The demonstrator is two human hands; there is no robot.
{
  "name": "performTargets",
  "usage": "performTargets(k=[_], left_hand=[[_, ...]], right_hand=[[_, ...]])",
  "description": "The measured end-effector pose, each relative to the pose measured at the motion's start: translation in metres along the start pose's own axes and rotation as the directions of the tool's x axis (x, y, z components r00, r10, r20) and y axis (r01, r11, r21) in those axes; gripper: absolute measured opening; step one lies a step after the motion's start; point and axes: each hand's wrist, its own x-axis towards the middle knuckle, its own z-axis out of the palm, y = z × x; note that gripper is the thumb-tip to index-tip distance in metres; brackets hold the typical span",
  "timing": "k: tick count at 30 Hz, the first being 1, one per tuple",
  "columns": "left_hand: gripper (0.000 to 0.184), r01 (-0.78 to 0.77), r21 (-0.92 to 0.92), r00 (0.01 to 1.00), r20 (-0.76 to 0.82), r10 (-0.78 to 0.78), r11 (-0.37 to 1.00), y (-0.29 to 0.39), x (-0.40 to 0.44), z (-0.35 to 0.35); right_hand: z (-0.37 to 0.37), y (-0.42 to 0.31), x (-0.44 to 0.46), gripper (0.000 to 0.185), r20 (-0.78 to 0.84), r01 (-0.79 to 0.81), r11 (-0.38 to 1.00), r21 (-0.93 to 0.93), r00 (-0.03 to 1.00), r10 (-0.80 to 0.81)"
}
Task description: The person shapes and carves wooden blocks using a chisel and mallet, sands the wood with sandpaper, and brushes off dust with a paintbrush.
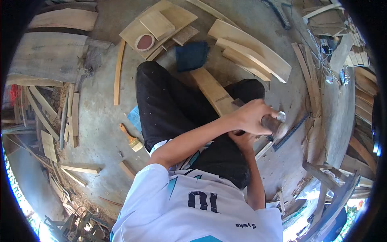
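My left hand (pixel 254 117) reaches across my lap, closed around a dark, round-bodied tool (pixel 274 124) with a shiny end, blurred, so its exact kind does not show. Below it, partly covered, my right hand (pixel 243 141) is curled closed near my right thigh; what it grips is hidden. A long wooden board (pixel 213 89) runs between my legs toward both hands, with a dark line drawn or cut across it. A small dark flat piece (pixel 238 102) sits at the board's near end, beside my left knuckles. A dark blue cloth (pixel 191 56) lies at the board's far end.
On the floor ahead are stacked boards (pixel 183 16) with a round reddish disc (pixel 144 42), and curved planks (pixel 252 48) to their right. A paintbrush (pixel 131 137) and a blue sheet (pixel 135 118) lie left of my leg. Wood scraps (pixel 44 109) and cables (pixel 322 50) line the sides.
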Motion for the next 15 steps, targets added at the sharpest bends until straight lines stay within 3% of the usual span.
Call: performTargets(k=[3, 5, 7, 8, 10, 11, 12, 14, 15], left_hand=[[0.031, -0.032, 0.026, 0.997, 0.075, 0.03, 0.999, 0.002, -0.008, 0.004], [0.032, -0.046, 0.24, 0.985, 0.175, 0.003, 0.97, -0.006, -0.016, 0.004], [0.032, 0.039, 0.213, 0.996, 0.069, -0.054, 0.976, -0.019, -0.015, -0.007], [0.031, 0.085, 0.201, 0.995, 0.035, -0.094, 0.976, -0.016, -0.014, -0.015], [0.027, 0.019, 0.029, 1.0, 0.017, -0.019, 0.999, -0.001, -0.015, -0.014], [0.027, -0.022, -0.02, 1.0, -0.004, 0.022, 1.0, 0.004, -0.015, -0.013], [0.028, -0.002, -0.033, 1.0, -0.002, 0.002, 0.999, 0.007, -0.015, -0.014], [0.028, 0.006, 0.045, 1.0, -0.028, -0.005, 0.999, -0.004, -0.01, -0.016], [0.029, 0.023, 0.053, 0.999, -0.043, -0.02, 0.998, -0.012, -0.008, -0.016]], right_hand=[[-0.001, 0.005, 0.007, 0.085, 0.096, -0.037, 0.999, 0.013, 0.995, 0.036], [0.0, 0.006, -0.002, 0.087, 0.205, -0.098, 0.995, 0.029, 0.975, 0.09], [-0.001, 0.003, -0.002, 0.089, 0.246, -0.128, 0.991, 0.034, 0.962, 0.115], [-0.003, 0.001, 0.0, 0.09, 0.218, -0.11, 0.993, 0.05, 0.971, 0.097], [-0.005, -0.006, 0.004, 0.093, 0.167, -0.074, 0.994, 0.084, 0.984, 0.059], [-0.003, -0.012, 0.007, 0.09, 0.172, -0.111, 0.964, 0.241, 0.983, 0.07], [-0.005, -0.016, 0.009, 0.09, 0.176, -0.111, 0.963, 0.245, 0.982, 0.069], [-0.014, -0.025, 0.013, 0.073, 0.049, 0.051, 0.997, 0.055, 0.997, -0.054], [-0.005, -0.016, 0.009, 0.071, -0.095, 0.072, 0.996, -0.052, 0.992, -0.077]])
